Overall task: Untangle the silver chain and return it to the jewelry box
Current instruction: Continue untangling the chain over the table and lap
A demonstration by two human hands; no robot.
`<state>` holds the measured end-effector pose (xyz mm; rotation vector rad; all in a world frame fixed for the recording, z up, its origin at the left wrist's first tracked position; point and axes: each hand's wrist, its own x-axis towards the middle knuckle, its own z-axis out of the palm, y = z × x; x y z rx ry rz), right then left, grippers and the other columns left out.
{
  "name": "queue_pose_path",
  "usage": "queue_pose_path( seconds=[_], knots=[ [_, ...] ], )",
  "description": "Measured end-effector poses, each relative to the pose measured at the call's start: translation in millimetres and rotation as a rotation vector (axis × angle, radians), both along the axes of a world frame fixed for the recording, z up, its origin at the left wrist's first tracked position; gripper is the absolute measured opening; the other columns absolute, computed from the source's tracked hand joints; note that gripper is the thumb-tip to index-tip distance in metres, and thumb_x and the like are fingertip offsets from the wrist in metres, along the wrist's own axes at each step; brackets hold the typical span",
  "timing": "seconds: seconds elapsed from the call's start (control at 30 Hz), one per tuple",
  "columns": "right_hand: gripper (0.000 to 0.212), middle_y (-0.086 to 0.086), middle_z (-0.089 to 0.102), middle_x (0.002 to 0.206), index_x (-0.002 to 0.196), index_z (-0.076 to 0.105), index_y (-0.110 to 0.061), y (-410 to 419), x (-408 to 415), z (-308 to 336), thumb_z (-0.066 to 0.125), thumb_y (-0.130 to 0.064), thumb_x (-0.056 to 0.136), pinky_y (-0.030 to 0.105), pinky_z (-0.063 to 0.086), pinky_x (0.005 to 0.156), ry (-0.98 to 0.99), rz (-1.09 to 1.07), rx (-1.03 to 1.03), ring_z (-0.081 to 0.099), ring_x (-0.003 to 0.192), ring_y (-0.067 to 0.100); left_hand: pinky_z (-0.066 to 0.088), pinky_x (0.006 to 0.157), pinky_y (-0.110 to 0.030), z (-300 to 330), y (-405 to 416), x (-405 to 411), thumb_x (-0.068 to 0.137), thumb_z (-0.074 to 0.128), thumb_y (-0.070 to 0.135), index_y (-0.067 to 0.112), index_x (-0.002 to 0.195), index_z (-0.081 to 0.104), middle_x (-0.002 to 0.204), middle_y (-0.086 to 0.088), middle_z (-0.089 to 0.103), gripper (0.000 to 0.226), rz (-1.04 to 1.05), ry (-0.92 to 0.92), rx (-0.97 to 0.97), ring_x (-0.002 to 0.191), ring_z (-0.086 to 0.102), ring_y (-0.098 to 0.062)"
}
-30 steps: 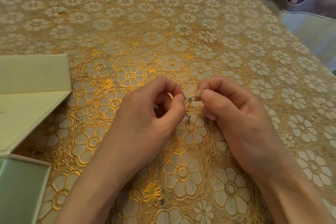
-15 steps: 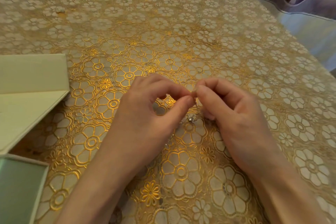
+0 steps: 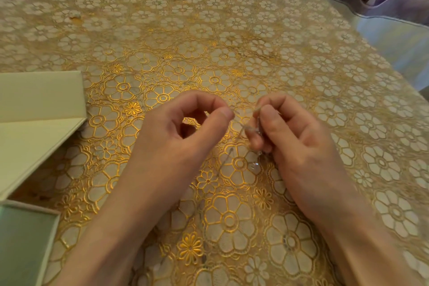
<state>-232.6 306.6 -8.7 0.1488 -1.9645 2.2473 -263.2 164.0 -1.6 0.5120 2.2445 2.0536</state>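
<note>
- Two bare hands work above a gold floral tablecloth [image 3: 232, 30]; the left hand [image 3: 176, 137] has thumb and forefinger curled into a pinch, seemingly on a fine strand, though the strand at its fingertips is too thin and blurred to confirm; the right hand [image 3: 294, 141] pinches the silver chain [image 3: 242, 127] between thumb and forefinger, its other fingers curled beneath.
- Between the two hands, a short blurred length of chain slants down from the right pinch toward the cloth; a small clear pendant [image 3: 254, 166] hangs just below the right fingers, close above the table.
- At the left edge sits the open jewelry box [image 3: 21, 244], pale green inside, with its cream lid [image 3: 39, 109] standing behind it; both lie well apart from the chain.
- By its look, the chain is very light, limp and slippery; it would offer no stiffness, sag wherever unsupported, and kink or snap under a hard tug.
- Judged from the grip, the sound place to hold is on the strands just either side of the knot, with fingertips or nails, easing loops apart rather than pulling the ends.
- The pendant is the one weighty part; it will probably swing and re-twist the strands unless rested on the cloth.
- Untangling appears unfinished; the return to the box is yet to come.
</note>
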Motion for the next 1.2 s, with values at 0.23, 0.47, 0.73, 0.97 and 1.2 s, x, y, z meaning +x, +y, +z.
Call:
queue_pose_path(
  seconds=[0.23,0.47,0.73,0.97,1.2],
  knots=[
    [0.009,-0.010,0.045,0.057,0.078,0.052,-0.017,-2.5,0.3,0.2,0.046,-0.016,0.085,0.006,0.034,0.052,-0.003,-0.001,0.080,0.038,0.052,-0.003,0.041,0.056,-0.007,-0.7,4.6,-2.2,0.075,0.058,0.018,0.019,0.066,0.063,0.067,0.005,0.070,0.011,0.005,-0.106,0.260,0.064,0.060,0.001],
    [0.017,-0.002,0.033,0.054,0.083,0.062,-0.020,-4.8,3.2,5.4,0.046,-0.026,0.085,0.020,0.021,0.045,-0.010,-0.026,0.201,0.024,0.051,0.015,0.041,0.056,-0.009,-2.0,1.9,-4.1,0.068,0.070,0.027,0.024,0.067,0.069,0.066,0.009,0.066,0.003,0.054,-0.112,0.268,0.063,0.058,0.001],
    [0.021,0.005,0.038,0.052,0.076,0.067,-0.020,-4.7,3.0,6.2,0.050,-0.029,0.084,0.023,0.022,0.046,0.004,-0.018,0.294,0.027,0.050,0.016,0.039,0.053,-0.016,0.9,0.2,-6.3,0.067,0.059,0.032,0.026,0.062,0.068,0.067,0.006,0.066,0.012,0.040,-0.139,0.392,0.063,0.053,-0.007],
    [0.015,0.028,0.049,0.069,0.075,0.068,-0.019,-5.2,2.7,2.9,0.062,-0.032,0.079,0.028,0.024,0.051,0.013,-0.026,0.304,0.032,0.055,0.026,0.041,0.051,-0.017,3.0,5.0,-5.0,0.075,0.047,0.020,0.023,0.058,0.059,0.048,0.004,0.054,0.021,0.027,-0.244,0.463,0.056,0.052,-0.011],
    [0.012,0.027,0.043,0.062,0.077,0.068,-0.018,-3.6,1.4,-2.4,0.062,-0.028,0.078,0.020,0.026,0.048,0.000,-0.064,0.294,0.032,0.053,0.019,0.043,0.062,-0.028,3.0,4.1,-3.2,0.078,0.052,0.021,0.017,0.073,0.056,0.045,0.011,0.045,0.007,0.059,-0.215,0.468,0.046,0.047,-0.009]
  ],
)
